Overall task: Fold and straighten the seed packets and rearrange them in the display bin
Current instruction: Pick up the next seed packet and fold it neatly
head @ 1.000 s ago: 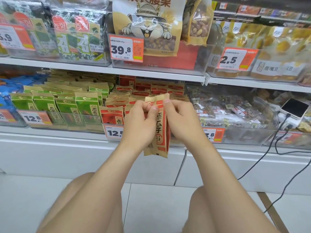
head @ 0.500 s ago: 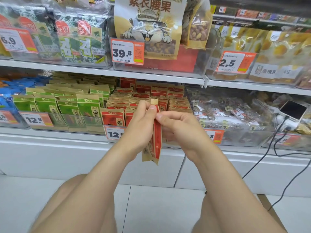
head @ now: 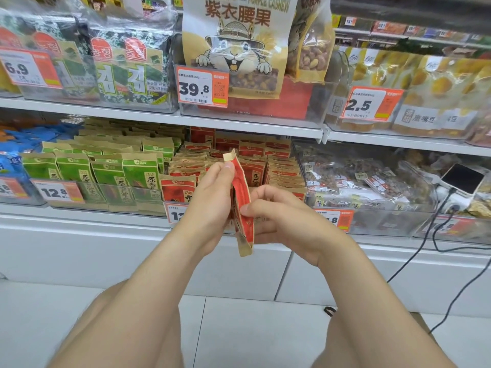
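My left hand is raised with the wrist bent, thumb pressed flat near the top of a red seed packet and fingers curled behind it. My right hand sits lower, thumb and curled fingers pinching the packet's middle from the right. I hold the packet upright, nearly edge-on to me, its kraft top corner folded over. Both forearms reach up from my knees. Behind it, the display bin holds rows of red packets, with green packets to the left.
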Action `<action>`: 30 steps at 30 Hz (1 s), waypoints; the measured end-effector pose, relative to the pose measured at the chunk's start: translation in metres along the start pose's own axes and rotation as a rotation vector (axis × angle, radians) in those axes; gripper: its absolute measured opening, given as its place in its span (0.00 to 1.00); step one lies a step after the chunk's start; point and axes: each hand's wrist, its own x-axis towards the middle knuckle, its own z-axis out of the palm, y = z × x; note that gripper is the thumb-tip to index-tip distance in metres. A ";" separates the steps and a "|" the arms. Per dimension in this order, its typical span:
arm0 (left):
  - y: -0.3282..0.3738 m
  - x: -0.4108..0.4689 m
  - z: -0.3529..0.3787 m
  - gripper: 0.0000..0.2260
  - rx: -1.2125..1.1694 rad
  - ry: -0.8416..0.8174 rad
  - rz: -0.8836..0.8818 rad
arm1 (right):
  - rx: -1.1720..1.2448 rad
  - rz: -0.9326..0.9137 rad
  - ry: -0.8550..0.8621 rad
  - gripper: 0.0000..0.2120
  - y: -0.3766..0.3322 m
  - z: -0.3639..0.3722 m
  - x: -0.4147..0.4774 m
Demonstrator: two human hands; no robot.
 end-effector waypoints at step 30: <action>-0.005 -0.008 -0.008 0.14 0.377 -0.241 0.231 | 0.209 -0.205 0.203 0.10 0.001 -0.017 0.002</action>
